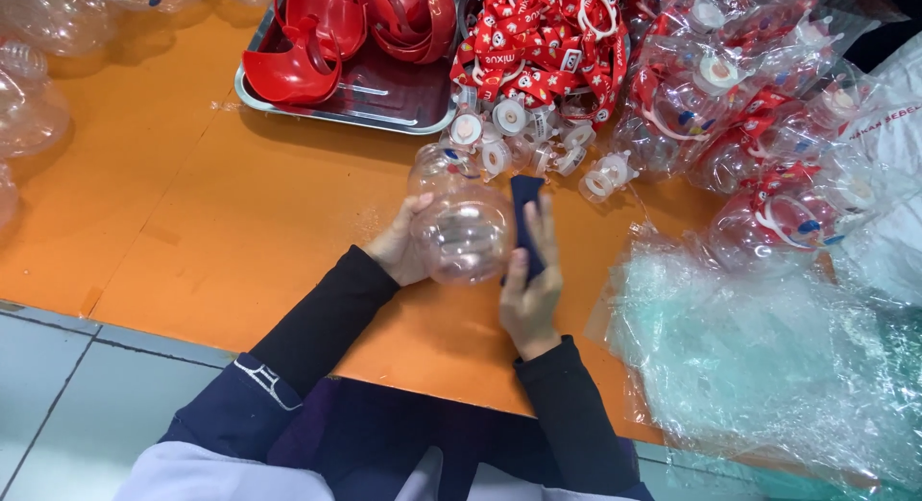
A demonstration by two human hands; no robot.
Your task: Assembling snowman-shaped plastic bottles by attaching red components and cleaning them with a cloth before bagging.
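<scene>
A: Left hand?
B: Cupped round the left side of a clear plastic bottle, fingers curled and pressed on it. The bottle sat over the orange table, just in front of the person, between both hands.
A: Right hand?
B: Fingers straight and together, thumb opposite, clamped on a dark blue cloth that lay against the bottle's right side.
A: Around it?
B: Beyond the bottle, a heap of white caps. Behind those, red printed straps with white rings. A metal tray held red plastic handles. To the right, bagged bottles with red straps, and a pile of crinkled clear plastic bags near the right forearm. More empty clear bottles at the far left edge.
A: Sleeves?
B: Black sleeves, dark blue garment lower down.
</scene>
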